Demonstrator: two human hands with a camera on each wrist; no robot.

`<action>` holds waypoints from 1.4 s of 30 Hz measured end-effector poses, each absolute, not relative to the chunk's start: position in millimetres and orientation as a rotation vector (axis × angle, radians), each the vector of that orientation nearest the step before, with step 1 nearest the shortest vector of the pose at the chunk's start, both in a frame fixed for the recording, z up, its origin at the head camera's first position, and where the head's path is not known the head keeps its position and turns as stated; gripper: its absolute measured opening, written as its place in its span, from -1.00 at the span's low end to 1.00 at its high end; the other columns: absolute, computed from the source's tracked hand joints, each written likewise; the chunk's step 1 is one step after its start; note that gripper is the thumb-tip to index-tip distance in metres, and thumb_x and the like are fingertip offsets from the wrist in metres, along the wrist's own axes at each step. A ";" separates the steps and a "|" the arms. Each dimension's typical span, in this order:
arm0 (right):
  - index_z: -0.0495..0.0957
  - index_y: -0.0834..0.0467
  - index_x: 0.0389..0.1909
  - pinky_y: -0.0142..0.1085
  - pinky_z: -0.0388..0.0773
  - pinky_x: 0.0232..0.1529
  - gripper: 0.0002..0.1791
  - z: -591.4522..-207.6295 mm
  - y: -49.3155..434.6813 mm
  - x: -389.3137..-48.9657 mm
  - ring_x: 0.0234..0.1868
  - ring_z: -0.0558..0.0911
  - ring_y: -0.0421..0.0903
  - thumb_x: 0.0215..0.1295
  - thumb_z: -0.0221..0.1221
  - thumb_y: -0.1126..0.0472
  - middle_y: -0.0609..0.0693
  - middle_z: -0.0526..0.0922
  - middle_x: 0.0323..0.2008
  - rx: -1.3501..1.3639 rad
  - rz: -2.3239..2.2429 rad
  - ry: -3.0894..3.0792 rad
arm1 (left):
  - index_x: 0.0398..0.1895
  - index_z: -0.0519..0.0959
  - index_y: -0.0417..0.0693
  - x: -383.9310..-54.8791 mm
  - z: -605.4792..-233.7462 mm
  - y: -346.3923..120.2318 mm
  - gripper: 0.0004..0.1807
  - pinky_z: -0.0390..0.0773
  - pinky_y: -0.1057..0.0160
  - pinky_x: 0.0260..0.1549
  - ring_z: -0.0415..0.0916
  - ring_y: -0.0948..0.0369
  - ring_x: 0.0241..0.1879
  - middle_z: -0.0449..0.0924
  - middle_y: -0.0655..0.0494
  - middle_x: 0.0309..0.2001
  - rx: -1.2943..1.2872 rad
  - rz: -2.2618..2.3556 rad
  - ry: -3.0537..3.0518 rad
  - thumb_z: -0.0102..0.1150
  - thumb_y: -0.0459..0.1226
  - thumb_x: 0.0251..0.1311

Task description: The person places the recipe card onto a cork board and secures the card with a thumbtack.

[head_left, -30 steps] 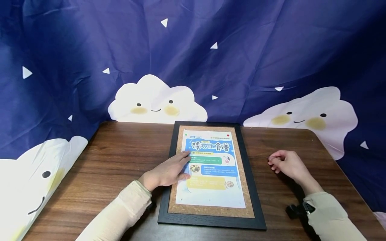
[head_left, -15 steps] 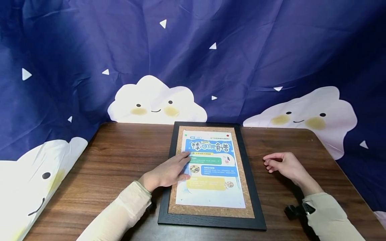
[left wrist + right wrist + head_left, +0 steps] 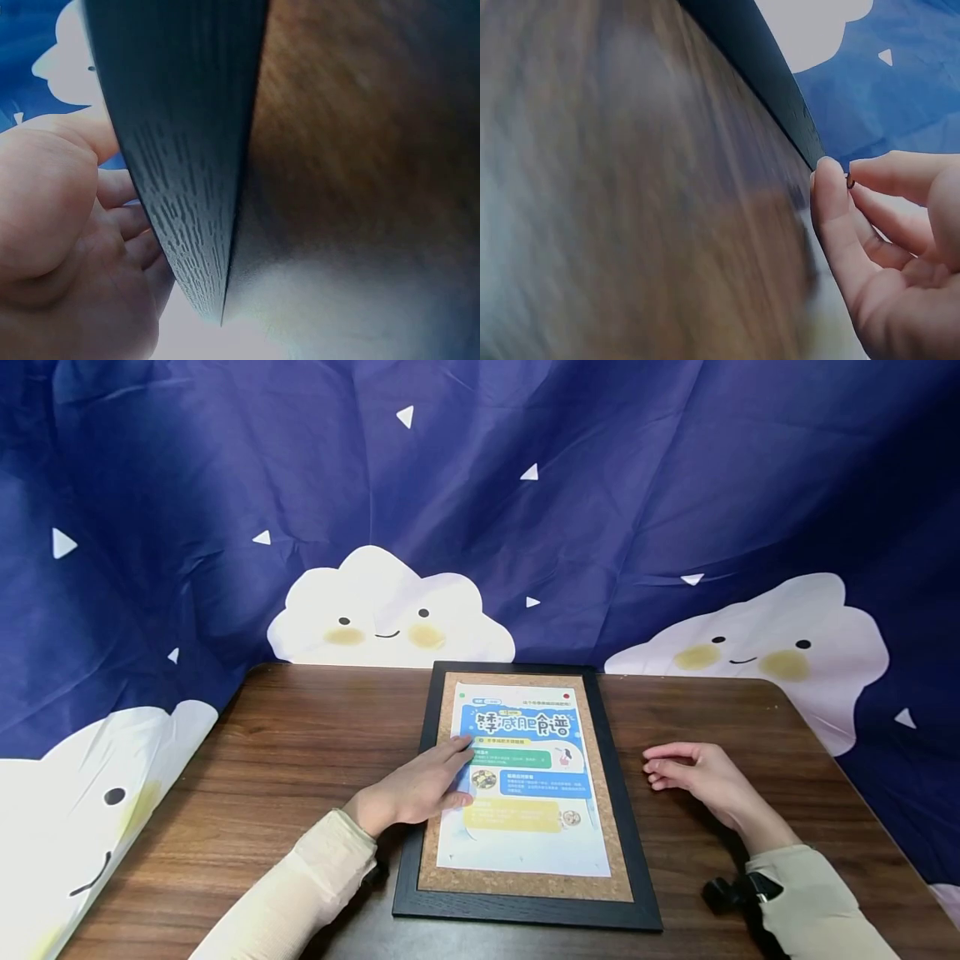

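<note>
A cork board (image 3: 525, 887) in a black frame (image 3: 780, 97) lies on the table, bearing a printed poster (image 3: 525, 847). Green (image 3: 462, 696) and red (image 3: 566, 696) thumbtacks mark the poster's top corners. My left hand (image 3: 412, 789) rests across the frame's left side, with fingers and thumb spread on the poster's left edge. Right of the frame, my right hand (image 3: 705, 777) pinches a tiny thumbtack (image 3: 850, 181) between thumb and index finger; the fingertips hide most of it.
The brown wooden table (image 3: 300, 735) extends on both sides of the board. Behind it hangs a blue curtain (image 3: 480, 485) with smiling clouds. A black wrist camera (image 3: 723, 893) sits under my right sleeve.
My right hand has shifted a little left toward the frame, its fingers now pointing more at the board. The left hand and the board have stayed put.
</note>
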State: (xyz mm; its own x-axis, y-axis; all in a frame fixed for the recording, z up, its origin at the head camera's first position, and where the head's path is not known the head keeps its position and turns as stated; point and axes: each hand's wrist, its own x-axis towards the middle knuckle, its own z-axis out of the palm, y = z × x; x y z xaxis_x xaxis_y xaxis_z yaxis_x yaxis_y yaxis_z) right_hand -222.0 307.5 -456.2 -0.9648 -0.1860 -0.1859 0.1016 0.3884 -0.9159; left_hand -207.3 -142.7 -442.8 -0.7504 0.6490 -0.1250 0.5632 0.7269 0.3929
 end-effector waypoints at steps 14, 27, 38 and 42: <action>0.48 0.63 0.23 -0.30 0.82 -0.06 -0.58 -453.1 287.5 -217.9 -0.19 0.82 -0.17 0.62 0.19 0.34 0.10 0.82 -0.11 -0.157 -1.669 2.242 | 0.65 0.19 -0.41 -205.9 -442.1 -143.0 -0.18 0.16 -0.15 0.67 -0.02 -0.20 0.74 -0.01 -0.31 0.74 0.955 0.483 2.677 0.17 -0.03 0.61; 0.51 0.64 0.21 -0.26 0.83 -0.10 -0.57 -443.0 263.0 -214.7 -0.20 0.82 -0.14 0.59 0.23 0.33 0.14 0.85 -0.13 -0.245 -1.678 2.159 | 0.65 0.18 -0.42 -205.7 -439.5 -142.8 -0.18 0.14 -0.15 0.68 -0.04 -0.20 0.74 -0.03 -0.31 0.74 0.956 0.476 2.670 0.16 -0.03 0.62; 0.55 0.59 0.16 -0.25 0.83 -0.17 -0.59 -440.6 240.0 -213.5 -0.30 0.79 -0.13 0.55 0.28 0.30 0.19 0.84 -0.16 -0.371 -1.630 2.133 | 0.66 0.17 -0.41 -206.1 -438.7 -141.9 -0.18 0.13 -0.15 0.68 -0.05 -0.19 0.75 -0.04 -0.30 0.74 0.943 0.476 2.660 0.15 -0.03 0.62; 0.58 0.56 0.13 -0.26 0.82 -0.22 -0.62 -440.5 230.7 -212.2 -0.33 0.77 -0.12 0.54 0.29 0.29 0.20 0.83 -0.18 -0.378 -1.617 2.127 | 0.66 0.17 -0.41 -205.8 -438.9 -142.5 -0.18 0.13 -0.15 0.68 -0.05 -0.18 0.75 -0.04 -0.29 0.75 0.939 0.478 2.658 0.14 -0.02 0.62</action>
